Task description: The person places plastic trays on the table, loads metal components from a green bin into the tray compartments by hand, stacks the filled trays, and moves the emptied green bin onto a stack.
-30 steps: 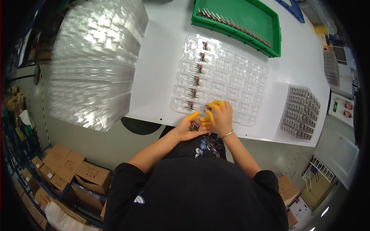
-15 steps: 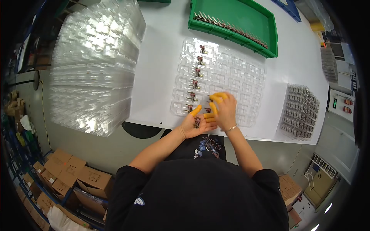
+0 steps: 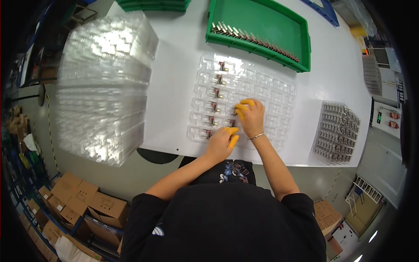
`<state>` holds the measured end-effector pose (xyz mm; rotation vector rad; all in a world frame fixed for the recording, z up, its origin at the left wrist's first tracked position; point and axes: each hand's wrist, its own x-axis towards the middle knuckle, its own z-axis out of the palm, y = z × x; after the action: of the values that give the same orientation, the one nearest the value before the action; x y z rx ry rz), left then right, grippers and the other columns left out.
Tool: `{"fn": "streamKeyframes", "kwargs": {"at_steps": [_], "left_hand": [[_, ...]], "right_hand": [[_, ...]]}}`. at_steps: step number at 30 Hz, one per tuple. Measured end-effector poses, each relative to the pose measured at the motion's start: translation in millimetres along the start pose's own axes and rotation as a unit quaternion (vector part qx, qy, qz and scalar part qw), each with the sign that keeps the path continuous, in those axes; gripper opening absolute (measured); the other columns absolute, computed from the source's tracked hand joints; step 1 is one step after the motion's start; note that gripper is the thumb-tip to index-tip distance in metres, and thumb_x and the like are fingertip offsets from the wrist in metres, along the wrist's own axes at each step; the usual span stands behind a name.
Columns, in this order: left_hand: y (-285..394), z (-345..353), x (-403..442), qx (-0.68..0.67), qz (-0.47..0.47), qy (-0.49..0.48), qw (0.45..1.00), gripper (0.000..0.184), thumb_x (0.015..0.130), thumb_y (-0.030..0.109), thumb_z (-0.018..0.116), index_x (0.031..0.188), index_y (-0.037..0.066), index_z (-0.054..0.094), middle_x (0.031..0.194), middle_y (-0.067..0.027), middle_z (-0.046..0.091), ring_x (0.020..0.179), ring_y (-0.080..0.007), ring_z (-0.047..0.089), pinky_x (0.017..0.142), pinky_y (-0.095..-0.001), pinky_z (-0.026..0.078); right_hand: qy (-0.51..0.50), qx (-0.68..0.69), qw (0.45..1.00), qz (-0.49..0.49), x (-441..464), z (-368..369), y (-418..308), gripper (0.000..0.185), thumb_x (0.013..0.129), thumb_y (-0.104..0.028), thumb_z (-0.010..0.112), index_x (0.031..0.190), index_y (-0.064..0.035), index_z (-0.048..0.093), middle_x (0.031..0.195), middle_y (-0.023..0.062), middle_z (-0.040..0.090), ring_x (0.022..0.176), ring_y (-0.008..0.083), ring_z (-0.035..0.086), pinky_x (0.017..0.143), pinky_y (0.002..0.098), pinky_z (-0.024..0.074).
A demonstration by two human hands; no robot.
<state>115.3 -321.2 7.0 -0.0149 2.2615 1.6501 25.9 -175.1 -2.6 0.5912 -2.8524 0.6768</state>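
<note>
Curling at the near edge of the clear tray (image 3: 273, 107), the left hand (image 3: 219, 145) shows its back and bent, yellow-covered fingers; whether they grip anything cannot be told. Beyond it, over the tray's second column from the left, the right hand (image 3: 252, 118) pinches a small component (image 3: 235, 112) between yellow-covered fingertips. A second component (image 3: 232, 123) sits in that column, just nearer the tray's near edge. Six seated parts (image 3: 217, 92) line the tray's left column. Right of the tray stands a stack of loaded trays (image 3: 338, 133); left of it, a taller stack of clear trays (image 3: 104, 91). Past its far edge, a green bin (image 3: 279, 26) holds a row of metal-ended pieces (image 3: 255, 41).
</note>
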Motion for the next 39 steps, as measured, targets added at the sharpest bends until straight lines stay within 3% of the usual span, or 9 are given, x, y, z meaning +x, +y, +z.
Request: {"fn": "streamKeyframes", "kwargs": {"at_steps": [1, 3, 6, 9, 11, 16, 21, 34, 39], "left_hand": [[-0.9, 2.9, 3.2, 0.159, 0.136, 0.047, 0.977, 0.039, 0.090, 0.030, 0.058, 0.118, 0.002, 0.058, 0.123, -0.0145, 0.058, 0.116, -0.0302, 0.055, 0.089, -0.0348, 0.047], [-1.1, 1.5, 14.9, 0.232, 0.203, 0.062, 0.949, 0.049, 0.082, 0.025, 0.063, 0.125, 0.003, 0.055, 0.139, -0.0175, 0.048, 0.133, -0.0364, 0.041, 0.100, -0.0418, 0.040], [6.2, -3.2, 31.3, 0.360, 0.210, 0.048, 0.908, 0.054, 0.086, 0.030, 0.061, 0.135, 0.008, 0.051, 0.150, -0.0181, 0.036, 0.143, -0.0405, 0.023, 0.111, -0.0508, 0.025], [-0.6, -4.1, 41.8, 0.375, 0.188, 0.022, 0.907, 0.058, 0.086, 0.033, 0.060, 0.138, 0.012, 0.048, 0.153, -0.0176, 0.031, 0.144, -0.0403, 0.018, 0.112, -0.0540, 0.018], [-5.8, -3.4, 44.2, 0.393, 0.156, -0.008, 0.906, 0.061, 0.087, 0.037, 0.060, 0.142, 0.015, 0.045, 0.156, -0.0170, 0.026, 0.146, -0.0401, 0.012, 0.113, -0.0572, 0.012], [-2.7, -6.0, 44.8, 0.408, 0.163, -0.011, 0.898, 0.060, 0.089, 0.043, 0.056, 0.140, 0.013, 0.047, 0.155, -0.0177, 0.027, 0.146, -0.0408, 0.011, 0.113, -0.0571, 0.014], [1.9, -6.7, 46.6, 0.402, 0.152, -0.018, 0.903, 0.058, 0.088, 0.040, 0.059, 0.138, 0.010, 0.049, 0.154, -0.0182, 0.029, 0.146, -0.0412, 0.013, 0.113, -0.0575, 0.014], [50.6, -0.8, 101.0, 0.271, 0.199, 0.034, 0.941, 0.050, 0.086, 0.025, 0.064, 0.130, 0.003, 0.052, 0.145, -0.0205, 0.038, 0.140, -0.0411, 0.024, 0.113, -0.0516, 0.023], [64.9, 13.8, 128.2, 0.098, 0.184, 0.057, 0.976, 0.043, 0.091, 0.020, 0.059, 0.130, 0.004, 0.052, 0.142, -0.0174, 0.042, 0.134, -0.0331, 0.036, 0.110, -0.0425, 0.031]], "right_hand": [[-0.005, 0.006, 1.000, -0.002, 6.1, -0.4, 3.1, 0.020, 0.079, -0.011, 0.067, 0.099, -0.0111, 0.068, 0.106, 0.0046, 0.062, 0.103, 0.0243, 0.055, 0.095, 0.0391, 0.0396], [0.024, 0.068, 0.997, 0.036, 21.3, -10.0, 10.9, 0.021, 0.081, -0.011, 0.066, 0.102, -0.0099, 0.068, 0.112, 0.0044, 0.061, 0.104, 0.0258, 0.054, 0.093, 0.0373, 0.0418], [0.120, 0.056, 0.991, 0.031, 72.8, -34.7, 70.5, 0.021, 0.083, -0.013, 0.065, 0.103, -0.0095, 0.068, 0.109, 0.0054, 0.063, 0.100, 0.0263, 0.055, 0.090, 0.0357, 0.0440], [0.117, 0.028, 0.991, 0.057, 137.0, -67.5, 166.5, 0.021, 0.084, -0.011, 0.063, 0.104, -0.0089, 0.068, 0.104, 0.0070, 0.066, 0.093, 0.0265, 0.058, 0.086, 0.0349, 0.0463], [0.013, -0.081, 0.994, 0.073, 170.8, -79.1, 215.8, 0.024, 0.087, -0.014, 0.063, 0.110, -0.0105, 0.066, 0.103, 0.0084, 0.064, 0.087, 0.0267, 0.060, 0.081, 0.0358, 0.0493], [-0.207, -0.093, 0.957, 0.179, 211.7, -98.6, 217.1, 0.030, 0.092, -0.022, 0.060, 0.122, -0.0170, 0.059, 0.111, 0.0103, 0.058, 0.091, 0.0297, 0.059, 0.083, 0.0388, 0.0503], [-0.306, -0.166, 0.923, 0.163, 222.4, -88.6, 210.3, 0.032, 0.097, -0.031, 0.053, 0.129, -0.0234, 0.052, 0.116, 0.0118, 0.053, 0.097, 0.0329, 0.056, 0.086, 0.0424, 0.0505], [-0.324, -0.175, 0.919, 0.142, 226.9, -88.6, 202.4, 0.030, 0.099, -0.031, 0.047, 0.126, -0.0203, 0.053, 0.114, 0.0139, 0.055, 0.100, 0.0337, 0.055, 0.085, 0.0431, 0.0499], [-0.299, -0.126, 0.937, 0.127, 224.6, -85.6, 223.4, 0.026, 0.098, -0.028, 0.048, 0.121, -0.0154, 0.054, 0.109, 0.0146, 0.057, 0.095, 0.0314, 0.057, 0.083, 0.0402, 0.0495]]}}
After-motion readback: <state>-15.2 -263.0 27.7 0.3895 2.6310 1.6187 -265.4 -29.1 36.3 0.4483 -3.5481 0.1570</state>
